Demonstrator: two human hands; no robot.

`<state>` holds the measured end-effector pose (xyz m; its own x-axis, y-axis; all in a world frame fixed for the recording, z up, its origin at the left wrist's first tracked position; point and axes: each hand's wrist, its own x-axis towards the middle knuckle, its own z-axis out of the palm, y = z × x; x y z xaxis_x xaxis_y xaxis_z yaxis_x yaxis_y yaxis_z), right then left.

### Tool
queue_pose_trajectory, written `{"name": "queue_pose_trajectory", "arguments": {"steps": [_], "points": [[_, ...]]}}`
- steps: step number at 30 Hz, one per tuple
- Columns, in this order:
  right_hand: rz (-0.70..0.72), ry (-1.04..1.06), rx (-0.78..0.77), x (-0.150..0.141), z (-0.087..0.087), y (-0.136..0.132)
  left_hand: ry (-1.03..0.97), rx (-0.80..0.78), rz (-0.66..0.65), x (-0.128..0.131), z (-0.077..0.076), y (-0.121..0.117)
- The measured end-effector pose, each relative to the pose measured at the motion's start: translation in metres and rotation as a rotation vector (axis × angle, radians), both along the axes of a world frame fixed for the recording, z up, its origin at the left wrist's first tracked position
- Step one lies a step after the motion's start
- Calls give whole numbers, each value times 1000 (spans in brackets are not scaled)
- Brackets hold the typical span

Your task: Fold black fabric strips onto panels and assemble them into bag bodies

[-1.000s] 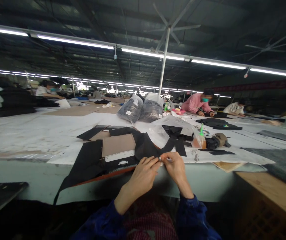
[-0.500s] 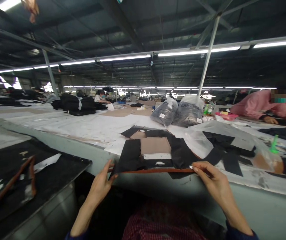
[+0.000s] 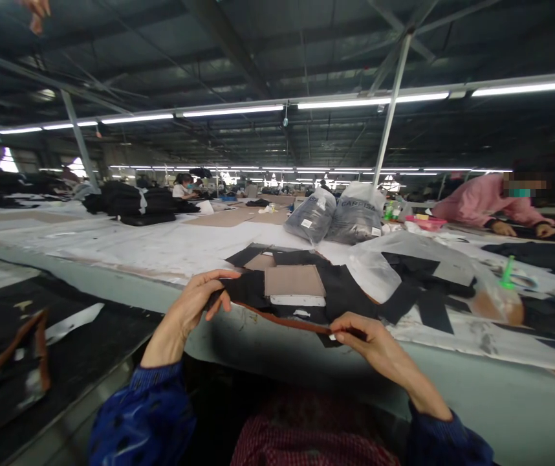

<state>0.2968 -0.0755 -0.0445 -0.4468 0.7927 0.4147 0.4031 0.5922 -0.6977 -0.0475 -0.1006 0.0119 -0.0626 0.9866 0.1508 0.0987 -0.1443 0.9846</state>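
A black fabric piece with a brown strip along its near edge lies at the front edge of the table. My left hand is closed on the piece's left end, fingers bent over it, and that end is lifted a little. My right hand pinches the right end of the brown edge between thumb and fingertips, where a small white bit shows. On the black fabric rests a tan card panel with a white lower border, and a small white tag lies below it.
Two clear bags of dark goods stand behind the fabric. A plastic sheet, black cut pieces and a green bottle lie to the right. Black fabric stacks sit back left. A co-worker in pink leans over the table.
My left hand has moved up, lifting the left end of the fabric. My right hand has shifted left and slightly down, and the brown edge now slants and bends.
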Motion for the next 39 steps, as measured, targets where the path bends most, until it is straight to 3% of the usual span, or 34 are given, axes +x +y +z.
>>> {"name": "queue_pose_trajectory", "arguments": {"steps": [3,8,12,16,21,25,27,29,33,35,37,39], "points": [[74,-59,97,-13,14,-10,79,-25,-19,-1,3,0],[209,-295,317,-72,33,-25,346,-47,-111,-8,11,-3],[61,-544,412,-115,24,-31,441,-33,-126,-9,15,-3],[-46,-667,436,-132,11,-36,504,9,-91,-5,17,4],[-10,-746,370,-138,10,-37,396,80,-25,15,24,46],[71,-526,312,-119,16,-40,421,154,-11,41,33,87],[115,-363,241,-97,15,-44,596,238,103,49,30,88],[122,-213,141,-70,10,-47,757,329,142,54,19,73],[31,-47,-61,-17,-7,-47,1061,503,-164,70,-23,25],[-38,28,-117,2,-14,-47,1216,530,-309,80,-43,13],[-122,88,-144,16,-18,-53,1275,518,-374,87,-54,14],[-233,130,-145,27,-21,-63,1210,506,-382,88,-52,21]]}}
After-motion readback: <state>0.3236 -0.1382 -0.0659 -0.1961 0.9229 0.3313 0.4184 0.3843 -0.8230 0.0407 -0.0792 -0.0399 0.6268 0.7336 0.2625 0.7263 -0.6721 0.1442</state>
